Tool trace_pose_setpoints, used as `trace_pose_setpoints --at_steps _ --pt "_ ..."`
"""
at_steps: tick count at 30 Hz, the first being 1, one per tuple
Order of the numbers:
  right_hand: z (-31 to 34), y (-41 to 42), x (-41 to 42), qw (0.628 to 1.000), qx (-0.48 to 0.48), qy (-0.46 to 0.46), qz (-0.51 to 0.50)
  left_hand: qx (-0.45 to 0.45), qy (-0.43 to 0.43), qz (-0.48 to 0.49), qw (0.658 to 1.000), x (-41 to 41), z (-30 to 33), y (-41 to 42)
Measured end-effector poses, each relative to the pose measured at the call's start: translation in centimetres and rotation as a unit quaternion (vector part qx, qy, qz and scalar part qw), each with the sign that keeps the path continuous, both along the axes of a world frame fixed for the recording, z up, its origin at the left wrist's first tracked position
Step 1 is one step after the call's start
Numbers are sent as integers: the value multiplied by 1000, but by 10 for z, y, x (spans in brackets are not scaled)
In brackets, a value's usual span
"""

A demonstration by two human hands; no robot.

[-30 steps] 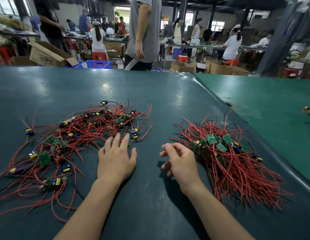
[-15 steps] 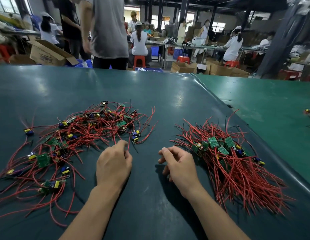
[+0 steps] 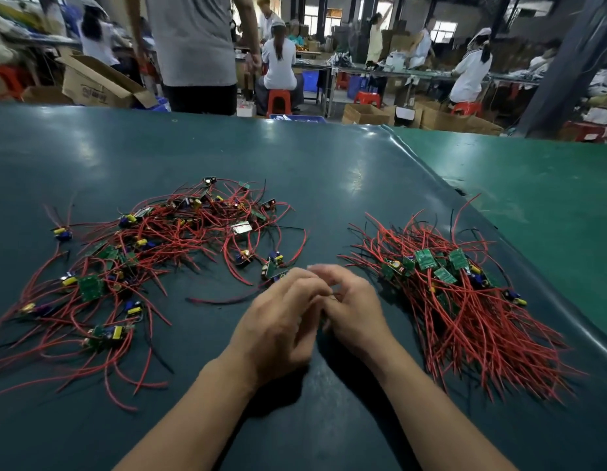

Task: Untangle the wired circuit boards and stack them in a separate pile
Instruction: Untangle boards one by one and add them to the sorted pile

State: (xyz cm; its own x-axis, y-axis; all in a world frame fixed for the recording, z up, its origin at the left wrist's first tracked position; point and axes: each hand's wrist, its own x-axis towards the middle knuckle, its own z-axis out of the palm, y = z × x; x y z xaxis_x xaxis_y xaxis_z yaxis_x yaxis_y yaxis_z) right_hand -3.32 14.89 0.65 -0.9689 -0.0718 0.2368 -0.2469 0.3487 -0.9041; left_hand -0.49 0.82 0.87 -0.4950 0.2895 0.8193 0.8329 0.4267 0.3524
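A tangled heap of small green circuit boards with red wires [image 3: 159, 239] spreads over the left of the dark green table [image 3: 329, 171]. A tidier pile of boards with their wires combed toward me [image 3: 448, 287] lies on the right. My left hand [image 3: 281, 321] and my right hand [image 3: 354, 307] meet between the two piles, fingers curled and fingertips together. They seem to pinch the thin wires of one wired board [image 3: 274, 270], which lies just beyond my left fingers. A dark red wire [image 3: 224, 300] trails left from my hands. The pinch itself is partly hidden.
A lighter green table [image 3: 533, 185] adjoins on the right, past a raised seam. A person in a grey shirt [image 3: 193, 45] stands at the table's far edge. Cardboard boxes [image 3: 94, 83], red stools and seated workers fill the room behind.
Both hands have moved together toward the middle and closed their fingers on a wire at the tangled heap's near edge. One board now lies pulled out toward my left fingers.
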Motion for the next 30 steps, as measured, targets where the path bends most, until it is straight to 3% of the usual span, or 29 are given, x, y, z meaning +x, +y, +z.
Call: trace_pose_setpoints --at_steps 3,7,9,12,15,18,20,23,26,30 --pt "2 -2 3 994 -94 -52 -4 44 -87 35 995 -1 -3 -3" --pt "7 -1 0 978 -202 -30 -33 63 -102 260 958 -15 -4 -17" --pt "10 2 -1 973 -228 -9 -29 48 -161 314 934 -23 -7 -20" --pt "10 3 2 963 -269 2 6 1 -251 287 925 -28 -12 -18" --pt "9 4 3 933 -359 -14 9 -62 -247 305 917 -28 -13 -19" --pt "11 9 0 911 -412 -6 -9 2 -178 342 923 -26 -8 -23" --pt "13 9 0 912 -409 -1 -14 55 -137 291 945 -22 -4 -25" --pt "15 3 2 881 -471 -45 12 77 -194 169 963 -14 -3 -22" --pt "21 3 7 838 -534 -109 1 51 -231 186 954 -11 -4 -20" --pt "20 13 10 870 -477 -113 -41 93 -207 190 955 -12 -2 -22"
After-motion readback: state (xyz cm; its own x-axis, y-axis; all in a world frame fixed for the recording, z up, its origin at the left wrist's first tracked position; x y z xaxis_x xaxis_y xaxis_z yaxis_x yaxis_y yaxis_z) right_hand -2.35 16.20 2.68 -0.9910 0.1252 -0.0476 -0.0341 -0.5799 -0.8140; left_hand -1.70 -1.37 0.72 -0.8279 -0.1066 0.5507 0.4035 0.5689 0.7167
